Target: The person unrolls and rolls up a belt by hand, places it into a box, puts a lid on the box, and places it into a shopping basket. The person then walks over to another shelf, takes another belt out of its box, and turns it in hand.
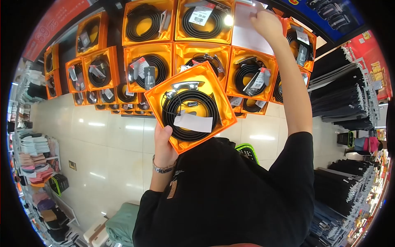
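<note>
A: Where was the left grip (165,144), and in what state?

B: It was clamped on the lower left side of an orange box (222,108). The thumb lay over the rim; the other fingers were hidden beneath.

A: How was the box placed?

B: Up and to the right of the left grip, turned askew, with its yellow-lined inside in view. It contained a coiled black belt (190,136). The silver buckle (185,86) lay on the side farther from the left grip; a white tag (193,123) crossed the nearer part of the coil.

A: And the right grip (265,25)?

B: Raised, well beyond and to the right of the left grip, at a white panel (251,35). The fingertips were indistinct; I could not tell whether they were apart, together or clamped on the panel.

A: What surrounded them?

B: Display boxes (149,42), many with coiled belts, stood in rows to the left of and below the right grip. A watch (163,168) circled the wrist just below the left grip. A green-rimmed basket (247,151), partly hidden, lay to its right. Hanging clothes (337,90) were right of both grips; folded clothes (37,164) were far left of the left one.
</note>
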Motion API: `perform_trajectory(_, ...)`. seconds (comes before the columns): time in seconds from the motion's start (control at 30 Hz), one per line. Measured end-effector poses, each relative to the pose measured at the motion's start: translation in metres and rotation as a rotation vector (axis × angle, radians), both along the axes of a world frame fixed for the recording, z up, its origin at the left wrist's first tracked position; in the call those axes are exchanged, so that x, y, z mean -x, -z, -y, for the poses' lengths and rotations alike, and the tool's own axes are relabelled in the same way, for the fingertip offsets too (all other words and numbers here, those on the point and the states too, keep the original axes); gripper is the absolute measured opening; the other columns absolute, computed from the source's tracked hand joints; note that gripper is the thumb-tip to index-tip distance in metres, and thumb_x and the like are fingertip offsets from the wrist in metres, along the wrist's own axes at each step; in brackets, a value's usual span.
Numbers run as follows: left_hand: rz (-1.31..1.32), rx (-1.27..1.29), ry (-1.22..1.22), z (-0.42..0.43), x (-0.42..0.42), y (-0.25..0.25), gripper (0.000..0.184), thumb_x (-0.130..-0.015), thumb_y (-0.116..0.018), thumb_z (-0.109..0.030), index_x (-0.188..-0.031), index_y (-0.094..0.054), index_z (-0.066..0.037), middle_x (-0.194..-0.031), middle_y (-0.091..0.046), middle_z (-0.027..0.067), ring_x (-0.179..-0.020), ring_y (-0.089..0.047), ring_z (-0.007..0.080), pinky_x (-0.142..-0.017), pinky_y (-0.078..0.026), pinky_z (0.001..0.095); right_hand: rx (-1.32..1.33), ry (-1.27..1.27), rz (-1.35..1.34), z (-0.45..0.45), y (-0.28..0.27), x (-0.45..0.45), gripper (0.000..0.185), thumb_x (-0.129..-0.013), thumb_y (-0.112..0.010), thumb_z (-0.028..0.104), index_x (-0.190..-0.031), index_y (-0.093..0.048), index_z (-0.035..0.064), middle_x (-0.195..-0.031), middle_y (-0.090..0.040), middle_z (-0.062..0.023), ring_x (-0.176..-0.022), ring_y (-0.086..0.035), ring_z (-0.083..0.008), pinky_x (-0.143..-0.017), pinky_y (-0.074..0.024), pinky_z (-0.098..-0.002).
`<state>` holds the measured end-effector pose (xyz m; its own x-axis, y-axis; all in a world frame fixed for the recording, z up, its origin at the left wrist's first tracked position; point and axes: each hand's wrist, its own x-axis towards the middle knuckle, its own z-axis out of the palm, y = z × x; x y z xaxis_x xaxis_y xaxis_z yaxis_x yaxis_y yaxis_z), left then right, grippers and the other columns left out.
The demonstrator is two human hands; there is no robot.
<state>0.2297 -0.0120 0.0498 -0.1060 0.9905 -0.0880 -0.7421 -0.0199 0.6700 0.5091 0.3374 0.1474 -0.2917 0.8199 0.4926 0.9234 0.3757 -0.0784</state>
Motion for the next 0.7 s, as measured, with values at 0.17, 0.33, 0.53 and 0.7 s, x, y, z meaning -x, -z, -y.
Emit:
perform_trajectory(0.17, -0.029, -0.011, 0.008, 0.009, 0.021, 0.002, 0.050, -0.094, -0.050, -0.028, -0.134, -0.039, 0.001, -0.127, -0.054, 0.0156, -0.113, -0.058, 0.0262, -0.096, -0.049, 0.0406, -0.079, 0.238, 0.169, -0.037, 0.006, -0.015, 0.034, -0.091, -0.049, 0.035, -0.118, -0.060, 0.0182, -0.095, -0.069, -0.0137, -0.091, -0.066, -0.0317, -0.079, -0.0512, -0.0443)
perform_trajectory(0.33, -0.025, -0.057, -0.003, 0.009, 0.034, 0.008, 0.049, -0.094, -0.050, -0.027, -0.133, -0.040, 0.001, -0.126, -0.055, 0.0152, -0.112, -0.059, 0.0254, -0.095, -0.049, 0.0393, -0.622, 0.163, -0.055, -0.009, -0.005, 0.002, 0.032, -0.091, -0.055, 0.028, -0.108, -0.062, 0.0031, -0.100, -0.065, -0.0209, -0.091, -0.061, -0.0418, -0.082, -0.0470, -0.0476)
perform_trajectory(0.53, 0.024, -0.007, 0.023, 0.011, 0.038, 0.012, 0.045, -0.094, -0.049, -0.028, -0.129, -0.044, 0.002, -0.121, -0.058, 0.0148, -0.110, -0.060, 0.0252, -0.094, -0.050, 0.0393, -0.478, 0.104, -0.124, -0.040, -0.002, -0.009, 0.038, -0.094, -0.050, 0.029, -0.123, -0.055, 0.0048, -0.124, -0.055, -0.0224, -0.118, -0.049, -0.0406, -0.099, -0.0369, -0.0459)
perform_trajectory(0.7, 0.027, -0.025, 0.049, 0.014, 0.036, 0.005, 0.046, -0.094, -0.049, -0.027, -0.129, -0.044, 0.002, -0.123, -0.057, 0.0161, -0.110, -0.060, 0.0262, -0.094, -0.050, 0.0398, -0.423, -0.198, -0.127, -0.010, -0.015, 0.019, 0.032, -0.093, -0.055, 0.023, -0.118, -0.058, 0.0042, -0.120, -0.059, -0.0200, -0.114, -0.052, -0.0391, -0.098, -0.0391, -0.0429)
